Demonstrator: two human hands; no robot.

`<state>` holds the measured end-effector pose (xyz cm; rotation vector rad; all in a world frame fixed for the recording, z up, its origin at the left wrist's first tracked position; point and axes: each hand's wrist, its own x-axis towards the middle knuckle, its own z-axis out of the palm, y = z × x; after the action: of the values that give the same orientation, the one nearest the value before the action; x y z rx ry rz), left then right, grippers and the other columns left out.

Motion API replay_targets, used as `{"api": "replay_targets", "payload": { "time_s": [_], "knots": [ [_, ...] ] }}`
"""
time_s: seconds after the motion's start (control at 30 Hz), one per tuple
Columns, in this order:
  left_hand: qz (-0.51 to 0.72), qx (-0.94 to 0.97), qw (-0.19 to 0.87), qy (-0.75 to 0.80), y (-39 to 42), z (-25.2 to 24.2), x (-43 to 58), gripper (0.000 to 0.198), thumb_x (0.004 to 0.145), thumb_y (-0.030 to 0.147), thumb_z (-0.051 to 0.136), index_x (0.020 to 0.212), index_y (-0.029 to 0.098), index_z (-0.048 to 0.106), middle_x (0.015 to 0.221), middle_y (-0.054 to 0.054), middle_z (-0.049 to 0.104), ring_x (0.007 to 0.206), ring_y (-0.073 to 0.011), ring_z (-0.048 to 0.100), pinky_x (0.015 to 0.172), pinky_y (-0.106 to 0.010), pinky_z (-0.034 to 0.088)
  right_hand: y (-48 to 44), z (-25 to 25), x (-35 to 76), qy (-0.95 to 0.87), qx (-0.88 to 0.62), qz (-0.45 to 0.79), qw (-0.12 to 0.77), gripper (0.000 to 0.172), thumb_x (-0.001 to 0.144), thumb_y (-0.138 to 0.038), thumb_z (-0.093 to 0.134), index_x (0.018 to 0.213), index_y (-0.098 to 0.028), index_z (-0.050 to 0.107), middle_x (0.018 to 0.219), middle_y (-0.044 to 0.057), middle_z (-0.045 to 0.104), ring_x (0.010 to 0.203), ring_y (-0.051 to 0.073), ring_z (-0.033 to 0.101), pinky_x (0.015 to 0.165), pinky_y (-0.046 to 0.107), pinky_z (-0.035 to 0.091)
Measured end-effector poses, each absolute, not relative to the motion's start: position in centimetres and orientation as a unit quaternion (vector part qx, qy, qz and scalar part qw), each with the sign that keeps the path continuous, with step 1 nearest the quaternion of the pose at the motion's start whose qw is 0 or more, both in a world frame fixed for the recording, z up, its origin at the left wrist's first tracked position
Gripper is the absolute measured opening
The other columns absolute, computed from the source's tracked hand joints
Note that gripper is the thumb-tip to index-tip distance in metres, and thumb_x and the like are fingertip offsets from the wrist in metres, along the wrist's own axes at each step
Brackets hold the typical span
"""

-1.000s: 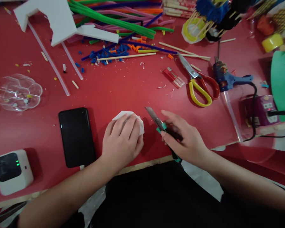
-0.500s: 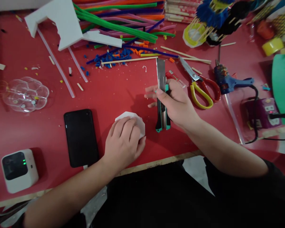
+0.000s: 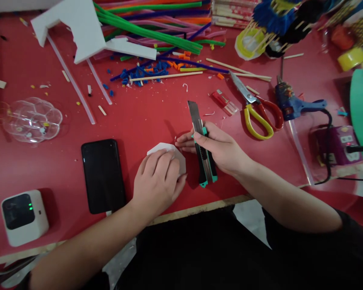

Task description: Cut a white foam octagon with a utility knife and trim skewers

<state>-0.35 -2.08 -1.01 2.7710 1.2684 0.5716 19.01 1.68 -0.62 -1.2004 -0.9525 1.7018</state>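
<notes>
My left hand (image 3: 157,181) lies palm down with its fingers flat on a small white foam piece (image 3: 178,155) on the red table (image 3: 145,117), pressing it in place. My right hand (image 3: 220,149) is closed around a black and teal utility knife (image 3: 203,151). Its blade is extended and points away from me, just right of the foam piece. My right fingertips reach toward the foam's far edge.
A black phone (image 3: 103,175) lies left of my left hand, a white device (image 3: 21,216) at the near left. Scissors (image 3: 257,108), a glue gun (image 3: 290,102), a red lighter (image 3: 224,100), a clear tray (image 3: 33,119), white foam (image 3: 81,28) and pipe cleaners (image 3: 157,24) lie beyond.
My right hand lifted the knife away to the far right, turned the blade to point away, then brought it back down beside the foam piece. My left hand stayed on the foam.
</notes>
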Motion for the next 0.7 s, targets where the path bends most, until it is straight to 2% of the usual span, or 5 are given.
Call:
{"api": "replay_targets", "payload": {
  "time_s": [0.3,0.4,0.53,0.63,0.7],
  "knots": [
    [0.183,0.881,0.044,0.434,-2.2,-0.6,-0.3,0.03,0.08,0.019,0.061,0.108,0.008,0.066,0.115,-0.02,0.068,0.117,-0.0377,0.059,0.097,-0.05,0.054,1.9,-0.4,19.7,-0.512,-0.524,0.541,0.413,0.017,0.099,-0.041,0.053,0.102,-0.024,0.054,0.116,0.005,0.07,0.113,0.019,0.066,0.106,0.045,0.051],
    [0.185,0.88,0.052,0.435,-2.2,-0.6,-0.3,0.034,0.078,0.016,0.06,0.111,0.007,0.064,0.116,-0.02,0.067,0.116,-0.038,0.06,0.099,-0.05,0.053,3.2,-0.2,20.2,-0.523,-0.536,0.505,0.429,0.013,0.097,-0.038,0.055,0.097,-0.025,0.054,0.11,0.003,0.071,0.112,0.019,0.066,0.106,0.046,0.05],
    [0.196,0.877,0.051,0.435,-2.3,-0.8,-0.3,0.037,0.078,0.016,0.06,0.114,0.006,0.063,0.122,-0.021,0.066,0.119,-0.0388,0.058,0.101,-0.051,0.052,4.2,0.1,20.0,-0.448,-0.482,0.593,0.464,0.015,0.096,-0.039,0.056,0.094,-0.026,0.048,0.099,0.001,0.073,0.104,0.02,0.071,0.096,0.045,0.056],
    [0.201,0.874,0.029,0.441,-2.3,-1.0,-0.3,0.038,0.081,0.02,0.061,0.116,0.008,0.062,0.123,-0.02,0.066,0.121,-0.04,0.057,0.103,-0.056,0.05,3.9,-0.3,19.7,-0.381,-0.442,0.698,0.415,0.019,0.094,-0.04,0.059,0.094,-0.025,0.046,0.097,0.004,0.075,0.099,0.022,0.073,0.086,0.048,0.06],
    [0.203,0.872,0.017,0.445,-2.4,-1.1,-0.3,0.036,0.082,0.022,0.062,0.115,0.008,0.063,0.121,-0.02,0.067,0.121,-0.0405,0.057,0.103,-0.058,0.049,3.6,-0.7,19.6,-0.354,-0.435,0.733,0.385,0.018,0.093,-0.038,0.06,0.095,-0.024,0.048,0.097,0.006,0.076,0.099,0.023,0.074,0.087,0.049,0.06]
  ]
}}
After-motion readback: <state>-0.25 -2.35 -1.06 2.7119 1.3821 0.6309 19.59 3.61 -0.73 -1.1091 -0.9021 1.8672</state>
